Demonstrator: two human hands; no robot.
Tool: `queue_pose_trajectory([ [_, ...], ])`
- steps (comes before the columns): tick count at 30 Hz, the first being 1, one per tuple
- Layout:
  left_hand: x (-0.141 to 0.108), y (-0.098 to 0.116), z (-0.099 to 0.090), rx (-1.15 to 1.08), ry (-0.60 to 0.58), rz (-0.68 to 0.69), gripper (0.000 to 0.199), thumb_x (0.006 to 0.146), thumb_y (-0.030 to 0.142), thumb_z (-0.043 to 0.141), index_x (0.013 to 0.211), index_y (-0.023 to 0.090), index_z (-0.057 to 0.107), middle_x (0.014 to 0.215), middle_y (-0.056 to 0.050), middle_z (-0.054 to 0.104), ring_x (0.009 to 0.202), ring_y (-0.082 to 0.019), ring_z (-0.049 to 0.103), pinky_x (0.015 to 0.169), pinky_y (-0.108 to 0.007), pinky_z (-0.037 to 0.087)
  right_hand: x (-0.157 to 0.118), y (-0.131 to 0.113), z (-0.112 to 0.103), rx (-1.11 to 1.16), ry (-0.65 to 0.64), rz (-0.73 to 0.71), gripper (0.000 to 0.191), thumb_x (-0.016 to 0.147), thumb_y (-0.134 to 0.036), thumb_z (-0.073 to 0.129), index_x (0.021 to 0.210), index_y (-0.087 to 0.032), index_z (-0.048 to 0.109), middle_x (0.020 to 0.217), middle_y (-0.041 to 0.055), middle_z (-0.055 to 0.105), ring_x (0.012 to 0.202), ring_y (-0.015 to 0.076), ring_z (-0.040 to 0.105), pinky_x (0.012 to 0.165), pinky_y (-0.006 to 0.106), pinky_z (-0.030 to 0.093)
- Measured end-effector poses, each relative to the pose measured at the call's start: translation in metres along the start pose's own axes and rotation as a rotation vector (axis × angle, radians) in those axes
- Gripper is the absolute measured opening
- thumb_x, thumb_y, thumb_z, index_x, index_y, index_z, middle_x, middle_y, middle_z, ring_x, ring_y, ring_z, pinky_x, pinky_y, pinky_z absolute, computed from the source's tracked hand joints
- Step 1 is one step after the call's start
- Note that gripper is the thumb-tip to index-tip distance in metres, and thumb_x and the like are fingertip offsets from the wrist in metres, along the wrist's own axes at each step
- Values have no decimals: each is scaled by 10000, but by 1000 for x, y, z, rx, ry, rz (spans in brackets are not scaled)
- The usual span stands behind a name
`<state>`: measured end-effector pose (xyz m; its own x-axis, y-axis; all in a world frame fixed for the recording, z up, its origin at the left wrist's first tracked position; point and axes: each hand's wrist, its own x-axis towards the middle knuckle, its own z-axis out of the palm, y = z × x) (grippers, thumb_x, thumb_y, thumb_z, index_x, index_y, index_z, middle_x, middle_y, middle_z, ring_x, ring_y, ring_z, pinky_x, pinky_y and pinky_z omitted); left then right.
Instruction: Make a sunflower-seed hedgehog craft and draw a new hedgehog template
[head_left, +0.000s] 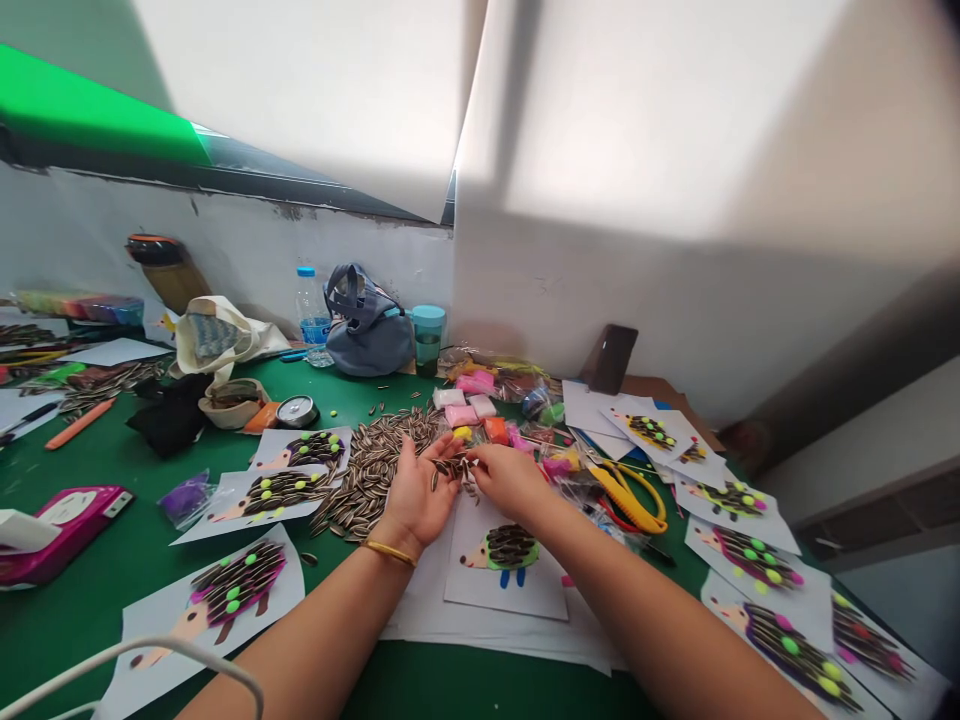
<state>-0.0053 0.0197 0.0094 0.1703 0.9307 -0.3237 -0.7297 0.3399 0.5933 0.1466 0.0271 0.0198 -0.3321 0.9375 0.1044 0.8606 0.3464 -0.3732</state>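
My left hand (420, 490), palm up with its fingers spread, cups several striped sunflower seeds (448, 466). Over its fingertips, my right hand (506, 480) pinches at the seeds; its fingertips are too small to show exactly what they grip. Just below both hands lies a white card (469, 585) with a hedgehog picture (510, 547): a peach snout, a green body covered in seeds and blue legs. Beside my left hand a large heap of sunflower seeds (360, 480) spreads over the green table.
Finished-looking hedgehog cards (289, 590) lie left, with more hedgehog cards (757, 560) at right. Yellow-handled scissors (630, 497) and packs of coloured clay (461, 414) sit behind my hands. A bag (367, 335), water bottle (311, 320), cup (429, 340) and phone (613, 358) stand along the wall.
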Motion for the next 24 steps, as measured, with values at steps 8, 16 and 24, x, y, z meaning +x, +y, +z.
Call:
queue_pose_trajectory([
  [8,4,-11,-3,350,13,249,534,983,550,296,1251,189,584,1237,-105,684,1252,-208,554,1030,-360,417,-7,5,-3,77,12,35,309,878,-182,508,1137,-248,664,1080,36,729,927,184,662,777,281,457],
  [16,8,-17,-13,844,-68,634,289,805,148,628,1070,226,710,1313,-82,617,1235,-244,553,1117,-399,343,-18,13,-1,343,101,98,105,837,-209,531,907,-227,606,809,-10,684,710,155,604,654,263,431],
  [24,-8,-16,-3,1243,-198,693,157,843,314,622,913,221,728,921,-62,685,898,-222,616,841,-343,475,-29,15,-3,710,218,52,106,828,-274,562,859,-199,632,827,8,666,774,158,604,682,266,467],
])
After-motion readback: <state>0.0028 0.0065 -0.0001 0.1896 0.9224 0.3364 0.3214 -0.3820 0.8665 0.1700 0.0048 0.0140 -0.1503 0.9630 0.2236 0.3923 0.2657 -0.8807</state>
